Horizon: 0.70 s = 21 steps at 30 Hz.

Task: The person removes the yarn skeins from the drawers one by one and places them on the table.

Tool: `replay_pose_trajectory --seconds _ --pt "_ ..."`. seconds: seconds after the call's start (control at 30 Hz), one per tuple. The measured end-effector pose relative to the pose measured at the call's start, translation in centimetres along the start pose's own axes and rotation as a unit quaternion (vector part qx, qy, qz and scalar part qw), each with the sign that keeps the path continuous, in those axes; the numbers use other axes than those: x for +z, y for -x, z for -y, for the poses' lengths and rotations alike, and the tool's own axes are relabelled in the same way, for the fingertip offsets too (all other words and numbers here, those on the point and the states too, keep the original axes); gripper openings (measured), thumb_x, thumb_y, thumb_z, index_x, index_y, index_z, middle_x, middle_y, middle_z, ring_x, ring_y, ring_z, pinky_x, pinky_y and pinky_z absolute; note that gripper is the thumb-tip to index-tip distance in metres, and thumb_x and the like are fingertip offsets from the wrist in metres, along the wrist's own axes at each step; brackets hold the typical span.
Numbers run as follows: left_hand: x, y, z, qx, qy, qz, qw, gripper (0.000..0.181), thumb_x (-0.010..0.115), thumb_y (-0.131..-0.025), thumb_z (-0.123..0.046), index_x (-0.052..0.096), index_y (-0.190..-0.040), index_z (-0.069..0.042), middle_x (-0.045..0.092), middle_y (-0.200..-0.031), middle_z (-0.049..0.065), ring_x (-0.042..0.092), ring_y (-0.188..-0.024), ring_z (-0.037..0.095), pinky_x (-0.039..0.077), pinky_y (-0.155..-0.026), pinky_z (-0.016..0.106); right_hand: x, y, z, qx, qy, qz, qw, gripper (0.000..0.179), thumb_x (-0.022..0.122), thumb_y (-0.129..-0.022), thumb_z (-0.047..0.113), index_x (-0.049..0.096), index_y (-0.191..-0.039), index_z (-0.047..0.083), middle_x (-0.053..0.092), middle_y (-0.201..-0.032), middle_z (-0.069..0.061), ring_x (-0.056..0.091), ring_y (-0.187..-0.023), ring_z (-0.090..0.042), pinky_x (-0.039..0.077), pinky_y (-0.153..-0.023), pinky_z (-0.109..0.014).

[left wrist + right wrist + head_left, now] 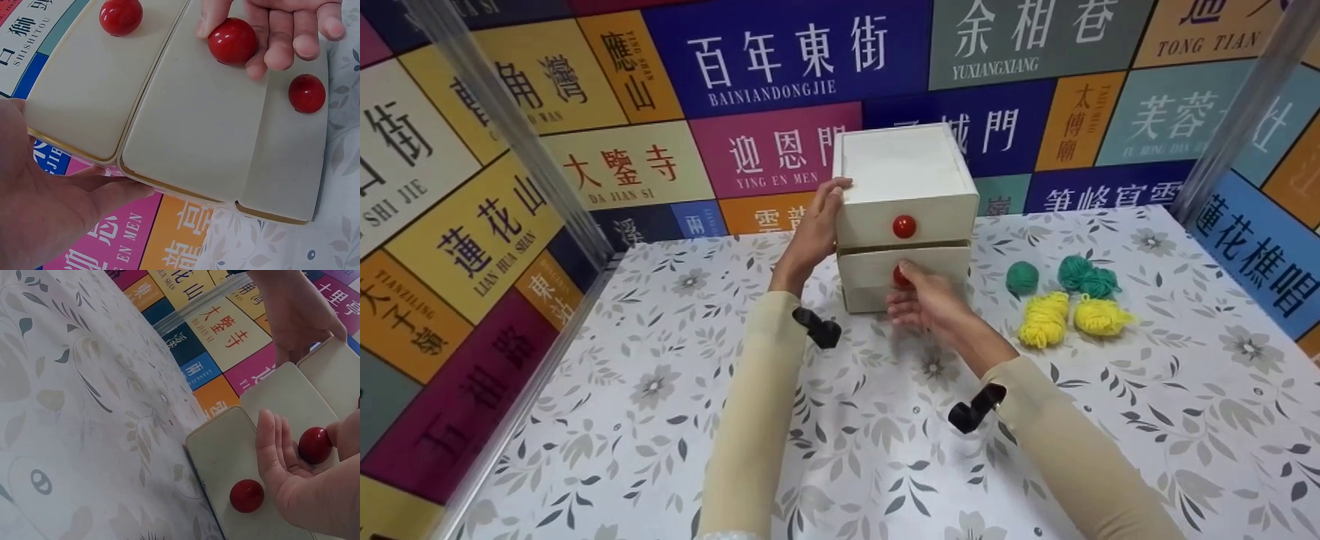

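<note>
A cream-white cabinet (904, 165) of small drawers stands on the table, each drawer front bearing a round red knob. The middle drawer (194, 107) juts out past the top drawer (95, 79) and the bottom drawer (289, 163). With thumb and index finger, my right hand (934, 300) pinches the middle drawer's knob (232, 41); its other fingers spread below. The bottom knob (246, 496) shows just past those fingers in the right wrist view. Against the cabinet's left side rests my left hand (819, 225), fingertips at the top edge.
Right of the cabinet lie a green yarn ball (1022, 278), a green yarn bundle (1089, 277) and two yellow yarn bundles (1044, 319). A floral cloth (660, 420) covers the table. Panels with printed characters (780, 67) stand behind and at both sides.
</note>
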<state>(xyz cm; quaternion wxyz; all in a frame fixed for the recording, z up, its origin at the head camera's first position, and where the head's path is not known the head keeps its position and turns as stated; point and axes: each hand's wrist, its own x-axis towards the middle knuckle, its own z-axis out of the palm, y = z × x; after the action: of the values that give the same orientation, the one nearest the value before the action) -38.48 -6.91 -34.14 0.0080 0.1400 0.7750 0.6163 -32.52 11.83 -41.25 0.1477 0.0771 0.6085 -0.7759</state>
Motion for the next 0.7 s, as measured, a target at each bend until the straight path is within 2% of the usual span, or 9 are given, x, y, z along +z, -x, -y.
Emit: replay_pose_trajectory --seconds 0.37,0.53,0.7 --pt "0.07 0.05 0.00 -0.003 0.000 0.002 1.0000 0.043 0.028 -0.110 -0.042 0.039 -0.147 -0.024 0.041 -0.151 0.018 0.055 -0.125 0.037 0.049 -0.103 0.061 0.14 -0.78 0.13 -0.004 0.028 -0.023 0.9993 0.038 0.043 -0.107 0.042 0.053 -0.114 0.005 0.063 -0.086 -0.005 0.065 -0.070 -0.015 0.061 -0.061 -0.029" --pt "0.19 0.03 0.09 -0.004 -0.004 0.003 1.0000 0.042 0.029 -0.110 -0.041 0.040 -0.147 -0.025 0.039 -0.154 0.016 0.052 -0.129 0.037 0.046 -0.107 0.063 -0.04 -0.96 0.05 -0.012 0.048 -0.031 0.9983 0.044 0.043 -0.106 0.046 0.054 -0.114 0.004 0.063 -0.086 -0.005 0.063 -0.070 -0.015 0.060 -0.060 -0.028" --pt "0.08 -0.01 0.00 -0.001 -0.005 -0.001 1.0000 0.043 0.029 -0.110 -0.043 0.040 -0.147 -0.025 0.039 -0.155 0.014 0.053 -0.129 0.036 0.046 -0.106 0.063 -0.13 -0.98 -0.33 -0.037 0.072 -0.045 0.9957 0.052 0.045 -0.103 0.051 0.057 -0.112 0.001 0.062 -0.086 -0.004 0.063 -0.069 -0.014 0.059 -0.059 -0.026"
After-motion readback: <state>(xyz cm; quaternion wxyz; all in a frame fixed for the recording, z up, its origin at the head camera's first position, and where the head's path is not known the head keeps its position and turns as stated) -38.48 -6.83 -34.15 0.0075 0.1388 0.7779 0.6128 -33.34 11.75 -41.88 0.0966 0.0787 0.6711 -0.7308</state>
